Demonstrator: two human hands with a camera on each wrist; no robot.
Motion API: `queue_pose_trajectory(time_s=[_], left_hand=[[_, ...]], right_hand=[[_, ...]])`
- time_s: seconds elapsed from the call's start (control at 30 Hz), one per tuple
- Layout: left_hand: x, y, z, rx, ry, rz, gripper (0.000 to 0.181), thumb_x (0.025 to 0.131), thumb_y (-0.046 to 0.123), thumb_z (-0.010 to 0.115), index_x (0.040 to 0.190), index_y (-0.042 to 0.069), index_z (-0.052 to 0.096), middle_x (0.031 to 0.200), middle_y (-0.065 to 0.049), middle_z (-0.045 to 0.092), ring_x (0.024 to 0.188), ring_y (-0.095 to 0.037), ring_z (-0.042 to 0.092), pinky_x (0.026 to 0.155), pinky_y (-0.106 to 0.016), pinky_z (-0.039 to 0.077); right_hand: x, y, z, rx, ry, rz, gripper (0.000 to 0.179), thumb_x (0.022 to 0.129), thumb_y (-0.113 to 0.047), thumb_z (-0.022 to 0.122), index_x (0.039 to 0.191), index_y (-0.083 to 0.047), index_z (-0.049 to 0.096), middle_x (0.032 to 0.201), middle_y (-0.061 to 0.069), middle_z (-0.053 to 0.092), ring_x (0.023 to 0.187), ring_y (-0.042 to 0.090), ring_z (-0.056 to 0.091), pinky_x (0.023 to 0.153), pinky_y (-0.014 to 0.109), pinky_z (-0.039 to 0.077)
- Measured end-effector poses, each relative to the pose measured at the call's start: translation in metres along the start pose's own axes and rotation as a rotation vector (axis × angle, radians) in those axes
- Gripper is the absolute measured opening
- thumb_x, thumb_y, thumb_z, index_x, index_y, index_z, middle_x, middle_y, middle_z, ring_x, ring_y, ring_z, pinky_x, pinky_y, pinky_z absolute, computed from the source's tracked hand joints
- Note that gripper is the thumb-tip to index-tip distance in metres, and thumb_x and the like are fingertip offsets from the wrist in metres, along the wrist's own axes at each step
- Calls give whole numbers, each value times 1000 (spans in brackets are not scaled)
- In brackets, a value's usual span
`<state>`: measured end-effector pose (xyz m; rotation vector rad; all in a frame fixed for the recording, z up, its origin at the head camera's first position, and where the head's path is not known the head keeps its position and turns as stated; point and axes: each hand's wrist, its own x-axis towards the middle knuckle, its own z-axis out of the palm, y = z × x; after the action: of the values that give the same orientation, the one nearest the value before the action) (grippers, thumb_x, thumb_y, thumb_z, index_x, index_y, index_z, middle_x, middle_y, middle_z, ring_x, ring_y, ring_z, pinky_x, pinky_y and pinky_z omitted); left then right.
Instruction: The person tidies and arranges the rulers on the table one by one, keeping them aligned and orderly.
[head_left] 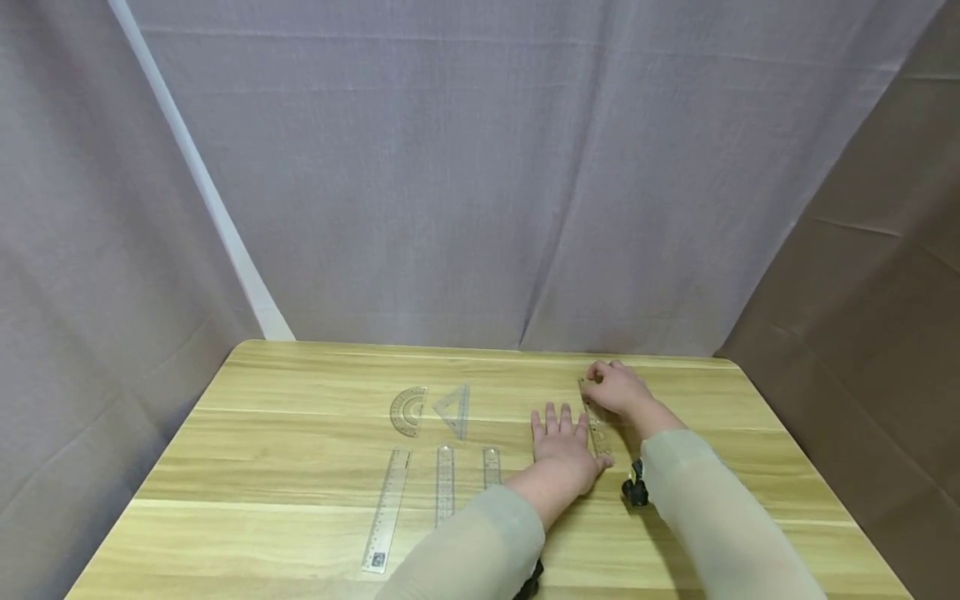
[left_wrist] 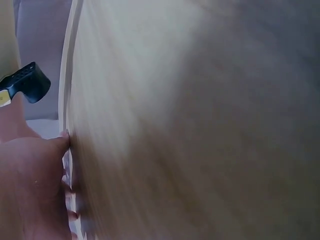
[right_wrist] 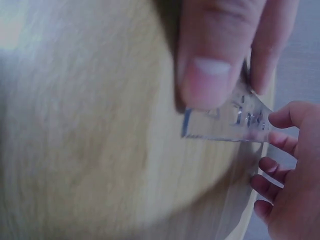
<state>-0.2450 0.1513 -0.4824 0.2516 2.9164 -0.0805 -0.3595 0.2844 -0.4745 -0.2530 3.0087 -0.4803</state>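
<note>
A clear plastic ruler with cut-out shapes (head_left: 597, 429) lies lengthwise on the right part of the table. My right hand (head_left: 619, 389) pinches its far end; the thumb (right_wrist: 207, 82) lies over that end of the ruler in the right wrist view. My left hand (head_left: 564, 450) is spread flat beside the ruler, fingers pointing away from me, its thumb reaching the ruler's near end. In the left wrist view the left hand (left_wrist: 35, 185) shows only at the lower left edge.
Left of the hands lie a clear protractor (head_left: 408, 412), a set square (head_left: 454, 411), a wide clear ruler (head_left: 387, 512) and two narrower rulers, one (head_left: 446, 483) in the middle and one (head_left: 491, 465) partly behind the left arm. Grey curtains (head_left: 480, 183) surround the wooden table (head_left: 247, 467).
</note>
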Motion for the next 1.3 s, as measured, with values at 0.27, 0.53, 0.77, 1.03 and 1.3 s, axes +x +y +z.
queue_pose_trajectory(time_s=[0.27,0.53,0.77,1.03,1.3], left_hand=[[5,1,5,-9,-6,15,82,87,83,25,157,42,13,166,7,9,152,-25,4,121,-51,3],[11,4,11,1,8,-1,84,85,84,28,157,43,12,166,8,9,152,-23,5,121,-50,4],[10,4,12,4,14,-3,84,85,84,28,157,44,10,166,7,9,152,-24,5,121,-51,3],[12,3,14,4,13,1,84,86,84,28,157,44,8,166,6,9,152,-25,5,121,-51,3],[13,3,14,-11,20,13,84,86,83,29,157,44,8,166,6,9,152,-25,5,121,-51,3]], right_hand=[[-1,-6,-3,253,-25,37,26,96,-24,52,113,-5,52,96,13,60,79,25,55,68,37,44],[3,3,0,500,-35,36,27,97,-11,51,118,3,44,73,9,60,57,17,57,52,29,49],[1,8,-1,621,-65,34,39,98,-4,53,135,7,42,81,10,60,66,16,59,56,30,55],[-3,19,0,764,-114,51,46,102,-8,53,145,2,43,100,14,65,73,14,64,62,31,59],[-7,24,1,866,-127,87,48,103,-11,51,150,-2,40,96,12,66,66,12,65,61,30,60]])
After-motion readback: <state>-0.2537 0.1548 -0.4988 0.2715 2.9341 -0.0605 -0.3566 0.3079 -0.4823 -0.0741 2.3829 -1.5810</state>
